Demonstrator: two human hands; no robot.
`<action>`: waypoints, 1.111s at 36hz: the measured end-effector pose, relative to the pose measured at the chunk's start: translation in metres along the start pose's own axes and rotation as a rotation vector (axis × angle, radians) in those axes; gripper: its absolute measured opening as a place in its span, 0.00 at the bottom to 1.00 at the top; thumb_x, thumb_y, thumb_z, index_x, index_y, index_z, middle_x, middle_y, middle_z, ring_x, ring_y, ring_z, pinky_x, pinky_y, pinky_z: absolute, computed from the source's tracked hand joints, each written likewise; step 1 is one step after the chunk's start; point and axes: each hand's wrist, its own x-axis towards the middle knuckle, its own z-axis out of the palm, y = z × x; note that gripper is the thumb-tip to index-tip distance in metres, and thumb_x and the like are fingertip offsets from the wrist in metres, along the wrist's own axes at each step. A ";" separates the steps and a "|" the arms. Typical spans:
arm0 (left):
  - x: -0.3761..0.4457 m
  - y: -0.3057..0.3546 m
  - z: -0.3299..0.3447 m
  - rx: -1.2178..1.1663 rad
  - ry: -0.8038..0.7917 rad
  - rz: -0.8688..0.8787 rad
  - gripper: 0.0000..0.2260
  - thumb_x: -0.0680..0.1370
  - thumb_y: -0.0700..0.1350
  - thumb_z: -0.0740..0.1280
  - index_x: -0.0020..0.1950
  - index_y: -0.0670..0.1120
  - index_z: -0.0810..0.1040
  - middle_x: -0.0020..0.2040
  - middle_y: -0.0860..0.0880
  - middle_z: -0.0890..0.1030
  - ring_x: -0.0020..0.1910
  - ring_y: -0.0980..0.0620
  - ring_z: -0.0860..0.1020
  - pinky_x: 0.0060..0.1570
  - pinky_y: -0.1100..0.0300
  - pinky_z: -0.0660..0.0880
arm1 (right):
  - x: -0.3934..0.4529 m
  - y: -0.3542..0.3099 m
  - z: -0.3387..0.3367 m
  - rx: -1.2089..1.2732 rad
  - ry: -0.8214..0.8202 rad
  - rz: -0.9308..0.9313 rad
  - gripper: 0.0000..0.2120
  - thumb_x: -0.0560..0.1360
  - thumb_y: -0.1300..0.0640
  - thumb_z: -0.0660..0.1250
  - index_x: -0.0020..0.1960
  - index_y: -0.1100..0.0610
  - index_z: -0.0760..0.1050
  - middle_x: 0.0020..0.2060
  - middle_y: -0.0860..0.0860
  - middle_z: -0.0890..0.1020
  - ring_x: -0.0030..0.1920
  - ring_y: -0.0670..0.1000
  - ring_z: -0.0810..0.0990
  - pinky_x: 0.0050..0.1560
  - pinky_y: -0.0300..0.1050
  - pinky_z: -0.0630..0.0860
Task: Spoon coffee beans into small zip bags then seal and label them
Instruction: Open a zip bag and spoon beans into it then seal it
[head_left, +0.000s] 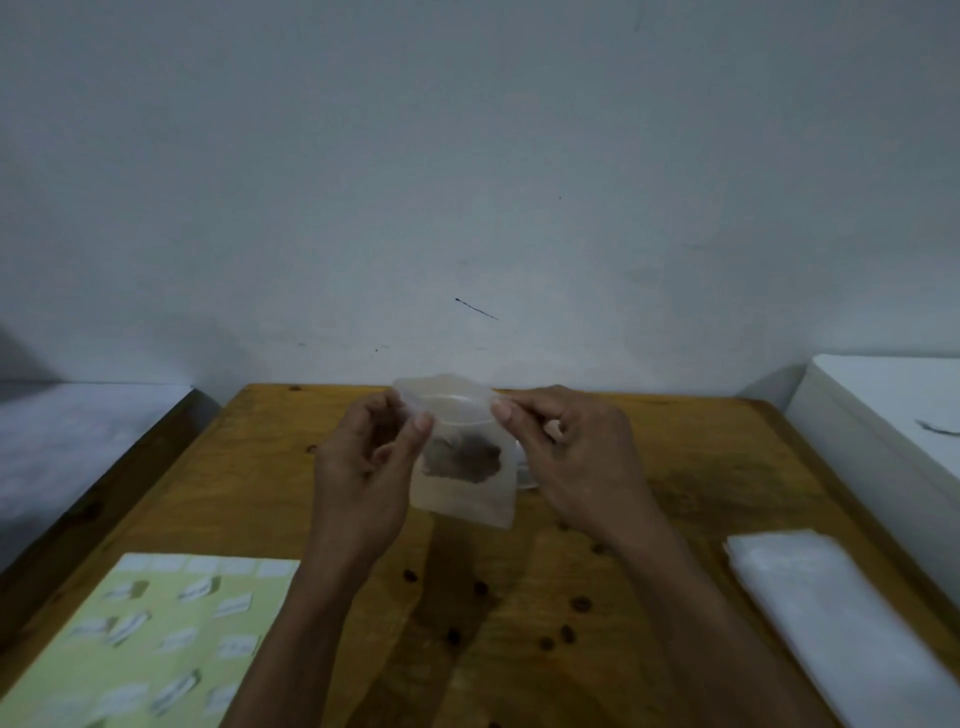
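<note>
A small clear zip bag (457, 496) hangs above the wooden table (701, 467), its mouth gaping at the top. A dark clump of coffee beans (462, 460) shows through its middle. My left hand (363, 467) pinches the bag's top left corner. At the top right corner, my right hand (566, 457) pinches the rim. A pale green sheet (150, 639) with several white labels lies at the front left. Something clear and rounded pokes out from behind the bag and my right hand; I cannot tell what it is.
A stack of empty clear bags (841, 618) lies at the right front. Loose coffee beans (480, 588) are scattered on the table between my forearms. A white box (893, 415) stands off the table's right edge. A grey wall rises behind.
</note>
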 end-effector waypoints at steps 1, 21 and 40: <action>0.000 0.003 -0.001 -0.034 0.021 0.003 0.08 0.75 0.51 0.68 0.53 0.52 0.80 0.49 0.52 0.84 0.50 0.54 0.82 0.51 0.49 0.82 | 0.001 0.000 -0.002 0.015 -0.008 -0.001 0.10 0.78 0.50 0.68 0.55 0.52 0.85 0.44 0.40 0.82 0.48 0.34 0.78 0.43 0.28 0.74; -0.014 0.031 -0.030 -0.257 -0.207 -0.086 0.12 0.73 0.49 0.74 0.49 0.41 0.84 0.44 0.43 0.85 0.43 0.46 0.84 0.38 0.54 0.81 | -0.012 -0.023 0.008 0.572 -0.144 0.214 0.03 0.72 0.59 0.76 0.44 0.57 0.83 0.37 0.50 0.86 0.38 0.45 0.85 0.38 0.37 0.79; -0.050 0.046 -0.039 -0.304 -0.153 -0.129 0.11 0.70 0.45 0.72 0.47 0.40 0.84 0.43 0.39 0.86 0.41 0.43 0.85 0.37 0.56 0.82 | -0.049 -0.046 0.015 0.644 -0.211 0.326 0.08 0.72 0.56 0.76 0.47 0.61 0.85 0.42 0.54 0.87 0.45 0.56 0.87 0.51 0.59 0.83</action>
